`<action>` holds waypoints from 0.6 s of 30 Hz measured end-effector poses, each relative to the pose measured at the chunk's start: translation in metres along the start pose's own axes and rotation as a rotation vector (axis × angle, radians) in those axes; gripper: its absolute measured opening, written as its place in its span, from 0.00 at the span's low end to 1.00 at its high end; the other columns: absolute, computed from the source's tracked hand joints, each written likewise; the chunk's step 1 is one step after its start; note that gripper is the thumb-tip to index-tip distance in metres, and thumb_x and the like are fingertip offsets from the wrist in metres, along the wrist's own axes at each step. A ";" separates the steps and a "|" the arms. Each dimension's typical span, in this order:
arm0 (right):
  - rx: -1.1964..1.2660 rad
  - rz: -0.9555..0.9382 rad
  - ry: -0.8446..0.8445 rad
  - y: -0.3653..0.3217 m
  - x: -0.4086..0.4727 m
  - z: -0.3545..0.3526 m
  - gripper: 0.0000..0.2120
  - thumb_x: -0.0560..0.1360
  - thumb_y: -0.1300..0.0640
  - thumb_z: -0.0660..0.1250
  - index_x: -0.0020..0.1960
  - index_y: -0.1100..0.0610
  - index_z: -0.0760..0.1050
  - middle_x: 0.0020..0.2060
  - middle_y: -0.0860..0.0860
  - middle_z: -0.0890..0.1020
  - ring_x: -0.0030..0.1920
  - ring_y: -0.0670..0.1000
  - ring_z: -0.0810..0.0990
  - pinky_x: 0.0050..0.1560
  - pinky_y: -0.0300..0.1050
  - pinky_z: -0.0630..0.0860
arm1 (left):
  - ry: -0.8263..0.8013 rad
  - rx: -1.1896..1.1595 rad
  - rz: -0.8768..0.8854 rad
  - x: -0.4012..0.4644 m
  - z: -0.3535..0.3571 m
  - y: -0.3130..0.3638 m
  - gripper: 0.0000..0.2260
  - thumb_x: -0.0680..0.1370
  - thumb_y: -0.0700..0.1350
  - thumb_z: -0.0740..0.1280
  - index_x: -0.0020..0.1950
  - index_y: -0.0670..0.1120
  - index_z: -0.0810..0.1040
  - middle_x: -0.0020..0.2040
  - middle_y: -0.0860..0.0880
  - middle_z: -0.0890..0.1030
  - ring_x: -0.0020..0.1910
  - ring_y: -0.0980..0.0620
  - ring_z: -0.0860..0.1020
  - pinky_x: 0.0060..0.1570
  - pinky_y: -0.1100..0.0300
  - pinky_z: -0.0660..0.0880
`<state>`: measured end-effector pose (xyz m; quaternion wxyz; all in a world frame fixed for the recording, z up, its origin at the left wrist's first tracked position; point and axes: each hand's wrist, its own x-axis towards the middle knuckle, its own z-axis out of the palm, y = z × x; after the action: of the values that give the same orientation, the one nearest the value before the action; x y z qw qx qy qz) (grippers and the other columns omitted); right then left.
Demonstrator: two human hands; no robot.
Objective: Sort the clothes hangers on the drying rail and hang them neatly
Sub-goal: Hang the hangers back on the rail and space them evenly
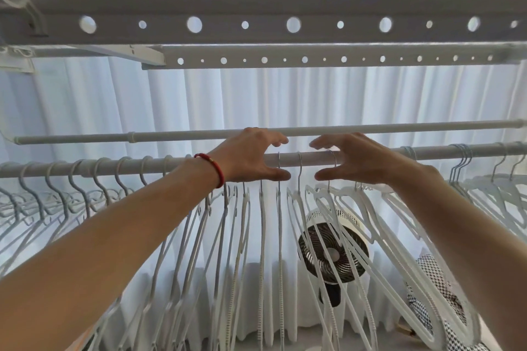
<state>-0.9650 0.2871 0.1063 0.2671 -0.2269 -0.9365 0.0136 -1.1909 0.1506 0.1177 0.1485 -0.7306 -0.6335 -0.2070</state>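
My left hand (251, 157) and right hand (359, 159): fingers spread in open C-shapes around the drying rail (302, 157), gripping nothing. White hangers (279, 208) hook along that rail, some tilted. Beyond: fan (332, 251), curtain (285, 94).

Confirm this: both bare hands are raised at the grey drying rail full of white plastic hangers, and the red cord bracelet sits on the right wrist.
One detail is wrong. The head view shows the red cord bracelet on the left wrist, not the right. The rest holds: the left hand and right hand are both raised at the grey drying rail, which carries the white plastic hangers.
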 end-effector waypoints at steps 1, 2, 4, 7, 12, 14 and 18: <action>0.003 0.015 -0.004 0.006 -0.004 -0.003 0.35 0.69 0.44 0.80 0.72 0.51 0.74 0.64 0.46 0.81 0.62 0.48 0.78 0.59 0.39 0.69 | -0.003 0.004 0.004 0.002 0.001 0.004 0.35 0.70 0.63 0.75 0.73 0.50 0.72 0.66 0.52 0.79 0.65 0.52 0.76 0.65 0.54 0.73; 0.006 0.026 -0.009 0.011 -0.007 -0.004 0.34 0.69 0.44 0.80 0.71 0.51 0.75 0.63 0.46 0.81 0.61 0.47 0.78 0.57 0.39 0.69 | -0.006 0.011 0.008 0.005 0.003 0.008 0.34 0.71 0.62 0.75 0.73 0.50 0.73 0.66 0.52 0.79 0.65 0.51 0.76 0.65 0.52 0.73; -0.004 0.035 -0.006 0.016 -0.011 -0.003 0.32 0.69 0.44 0.80 0.70 0.49 0.76 0.58 0.44 0.82 0.56 0.46 0.78 0.53 0.37 0.69 | -0.015 0.028 0.014 0.010 0.005 0.015 0.33 0.71 0.62 0.75 0.72 0.49 0.73 0.66 0.51 0.80 0.64 0.51 0.77 0.64 0.50 0.74; -0.016 0.019 0.034 0.020 -0.012 -0.001 0.28 0.69 0.45 0.80 0.67 0.47 0.77 0.51 0.42 0.82 0.51 0.46 0.78 0.47 0.30 0.68 | -0.017 0.051 0.017 0.015 0.007 0.023 0.32 0.72 0.61 0.75 0.71 0.48 0.74 0.63 0.51 0.81 0.61 0.51 0.79 0.62 0.49 0.76; -0.033 -0.019 0.061 0.019 -0.011 -0.001 0.26 0.70 0.46 0.80 0.65 0.49 0.79 0.47 0.42 0.82 0.47 0.46 0.78 0.46 0.29 0.66 | -0.025 0.069 0.009 0.017 0.009 0.028 0.31 0.72 0.60 0.75 0.71 0.47 0.75 0.63 0.49 0.82 0.60 0.50 0.80 0.61 0.49 0.77; -0.025 -0.031 0.077 0.014 -0.008 0.001 0.25 0.69 0.45 0.80 0.63 0.49 0.80 0.44 0.42 0.81 0.45 0.46 0.78 0.45 0.31 0.68 | -0.030 0.076 0.005 0.017 0.010 0.028 0.31 0.72 0.60 0.74 0.71 0.46 0.75 0.63 0.48 0.81 0.60 0.50 0.79 0.61 0.49 0.77; -0.025 -0.049 0.081 0.005 -0.003 0.004 0.24 0.68 0.44 0.81 0.60 0.51 0.81 0.44 0.45 0.83 0.45 0.50 0.79 0.49 0.47 0.76 | -0.029 0.066 -0.028 0.016 0.010 0.027 0.31 0.72 0.60 0.74 0.71 0.47 0.75 0.62 0.48 0.82 0.60 0.50 0.79 0.62 0.49 0.76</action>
<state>-0.9628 0.2912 0.1010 0.3022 -0.2075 -0.9303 -0.0138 -1.1614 0.1655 0.1179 0.1604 -0.7192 -0.6524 -0.1774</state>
